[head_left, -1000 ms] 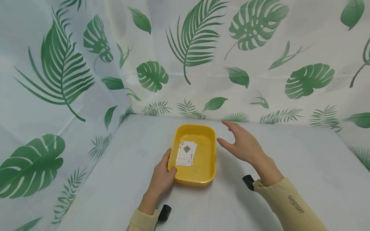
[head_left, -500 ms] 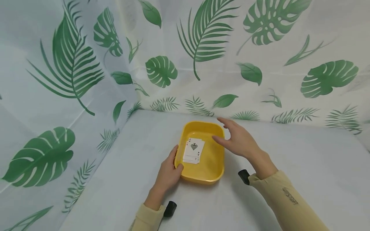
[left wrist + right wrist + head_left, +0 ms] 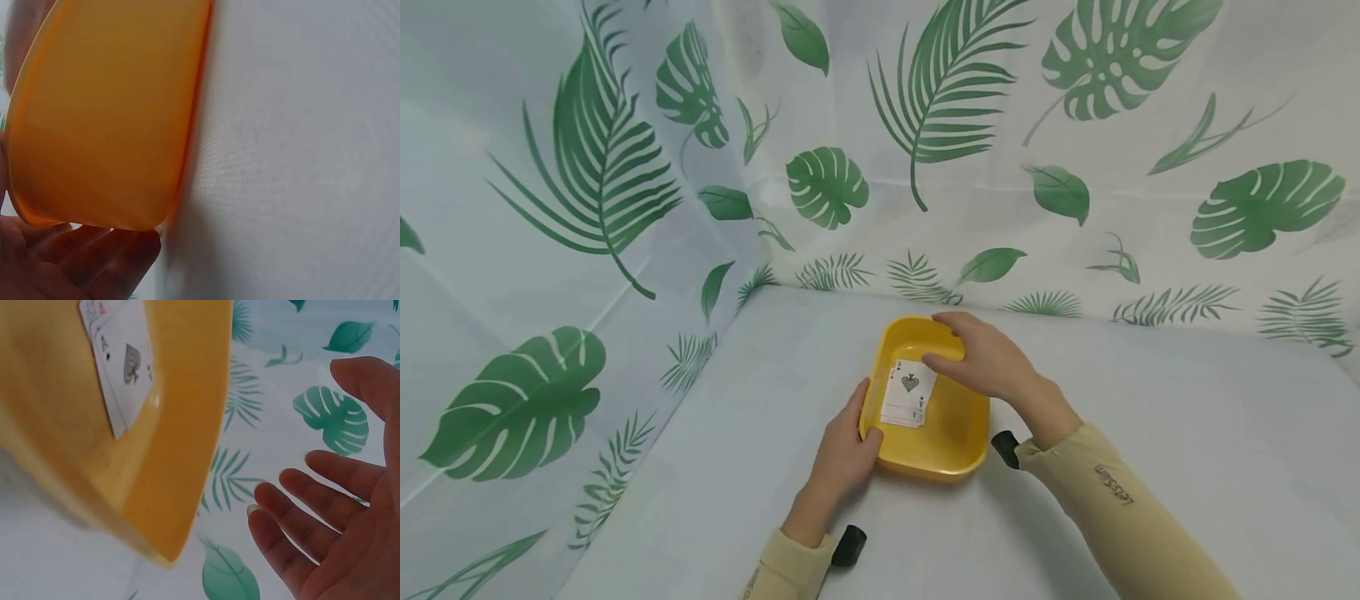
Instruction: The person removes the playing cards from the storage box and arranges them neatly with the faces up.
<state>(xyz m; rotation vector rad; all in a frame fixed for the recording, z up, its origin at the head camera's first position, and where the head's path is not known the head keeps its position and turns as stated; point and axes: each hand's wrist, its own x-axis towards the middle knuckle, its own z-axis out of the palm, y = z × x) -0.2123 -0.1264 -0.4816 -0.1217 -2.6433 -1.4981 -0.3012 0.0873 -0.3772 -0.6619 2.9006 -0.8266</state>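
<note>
A yellow plastic tub point(image 3: 934, 454) with rounded corners stands on the white surface in the head view. Inside it, toward the left, lies a small loose stack of playing cards point(image 3: 906, 400), an ace of spades face up on top. My left hand point(image 3: 841, 454) grips the tub's left side, thumb over the rim. In the left wrist view its fingers point(image 3: 119, 262) lie against the outer wall. Over the tub's right side hovers my right hand point(image 3: 992, 362), thumb and fingers spread apart, holding nothing. The right wrist view shows that palm point(image 3: 350, 550) with bent, separated fingers.
A white covered surface point(image 3: 1150, 417) spreads around the tub. Behind and to the left rise white sheets point(image 3: 955, 225) printed with green leaves. Black wrist-worn devices point(image 3: 848, 546) sit below both hands at the sleeve cuffs.
My right hand has moved left from beside the tub to over its right part, near the cards. The left hand keeps its grip. The whole view has shifted slightly.
</note>
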